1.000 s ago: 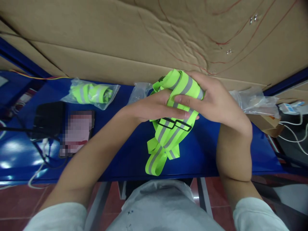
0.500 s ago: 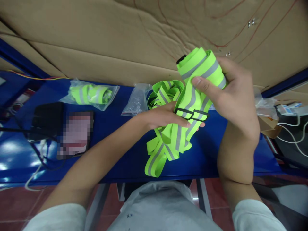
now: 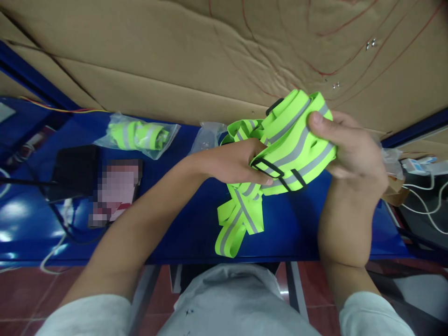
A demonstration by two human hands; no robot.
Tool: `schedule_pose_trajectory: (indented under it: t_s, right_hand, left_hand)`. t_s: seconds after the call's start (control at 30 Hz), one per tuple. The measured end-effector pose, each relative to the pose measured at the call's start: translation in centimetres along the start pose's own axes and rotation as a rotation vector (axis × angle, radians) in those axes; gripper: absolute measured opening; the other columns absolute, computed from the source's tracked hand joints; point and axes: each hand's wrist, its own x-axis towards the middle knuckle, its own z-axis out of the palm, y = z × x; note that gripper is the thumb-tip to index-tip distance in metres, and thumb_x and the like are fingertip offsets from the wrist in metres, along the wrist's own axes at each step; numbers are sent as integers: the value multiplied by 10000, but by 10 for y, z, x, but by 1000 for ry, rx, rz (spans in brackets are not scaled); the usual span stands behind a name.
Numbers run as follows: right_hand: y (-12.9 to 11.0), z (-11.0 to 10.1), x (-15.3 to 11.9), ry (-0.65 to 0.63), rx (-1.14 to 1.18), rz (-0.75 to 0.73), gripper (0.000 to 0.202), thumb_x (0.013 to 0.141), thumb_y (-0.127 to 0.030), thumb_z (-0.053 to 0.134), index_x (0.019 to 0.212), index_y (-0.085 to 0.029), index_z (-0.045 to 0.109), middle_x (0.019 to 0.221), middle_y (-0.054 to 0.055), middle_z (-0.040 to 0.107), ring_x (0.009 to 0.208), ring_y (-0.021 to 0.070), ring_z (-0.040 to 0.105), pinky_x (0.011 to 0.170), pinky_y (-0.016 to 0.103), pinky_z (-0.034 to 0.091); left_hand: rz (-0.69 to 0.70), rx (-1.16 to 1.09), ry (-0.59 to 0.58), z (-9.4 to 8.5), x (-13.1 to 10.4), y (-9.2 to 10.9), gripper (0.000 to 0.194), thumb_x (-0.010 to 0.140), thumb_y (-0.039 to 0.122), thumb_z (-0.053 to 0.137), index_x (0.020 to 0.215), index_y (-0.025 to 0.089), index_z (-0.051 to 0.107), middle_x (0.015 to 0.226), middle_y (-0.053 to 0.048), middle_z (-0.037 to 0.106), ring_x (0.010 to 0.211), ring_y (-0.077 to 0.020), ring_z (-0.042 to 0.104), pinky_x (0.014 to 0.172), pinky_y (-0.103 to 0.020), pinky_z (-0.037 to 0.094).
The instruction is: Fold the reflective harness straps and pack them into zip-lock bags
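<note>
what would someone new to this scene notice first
The bright yellow-green strap bundle with grey stripes and black buckles jumps out, held between the left hand and the right hand above the blue table. Next comes a clear bag of similar striped strap at the back left of the table, then the large brown cardboard sheet rising behind everything.

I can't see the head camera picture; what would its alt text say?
Two bare hands, left and right, hold a folded neon-yellow strap with grey stripes and black buckles above a blue table. More strap lies beneath; a bagged neon bundle sits to the left, before a brown cardboard panel.
</note>
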Motion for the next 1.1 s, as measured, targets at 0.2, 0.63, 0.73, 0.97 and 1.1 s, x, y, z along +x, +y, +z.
schedule_pose_trajectory:
  t_s: [0.2, 0.63, 0.73, 0.97, 1.1]
  right_hand:
    - [36, -5, 33, -163, 118, 216, 390, 870, -575, 739, 1018, -218, 785, 997, 63, 807, 971, 273, 777, 877, 412, 655]
    - [20, 4, 18, -352, -623, -267, 498, 923, -560, 690, 1344, -294, 666, 1287, 33, 716, 1175, 281, 670, 1029, 472, 571]
    - [25, 10, 22, -314, -615, -259, 616, 834, -519, 800, 1387, -306, 632, 1336, 23, 700, 1207, 288, 657, 1049, 463, 558]
    - [29, 12, 23, -155, -570, -199, 475, 865, -511, 771, 1269, -276, 687, 1166, 19, 758, 1042, 262, 710, 921, 424, 588]
    - [28, 13, 22, -190, -590, -204, 511, 910, -569, 709, 1338, -297, 647, 1188, 18, 741, 1072, 251, 709, 930, 398, 582]
  left_hand:
    - [86, 54, 65, -1, -3, 4, 177, 832, 300, 748, 947, 167, 725, 917, -28, 754, 832, -193, 680, 806, -283, 545]
    - [-45, -252, 90, -6, 4, -25, 273, 715, 301, 857, 922, 174, 732, 888, -10, 749, 869, -192, 701, 799, -283, 568]
    - [-95, -342, 96, -7, 1, -29, 305, 714, 317, 864, 973, 200, 752, 824, 9, 747, 841, -197, 730, 787, -287, 584]
    - [-240, -622, 29, -5, 0, -25, 320, 715, 207, 827, 1024, 173, 752, 935, -59, 816, 832, -234, 788, 745, -320, 634]
    - [-225, -577, 15, -5, 2, -27, 306, 732, 184, 836, 1028, 159, 765, 957, -80, 817, 870, -246, 798, 815, -343, 646]
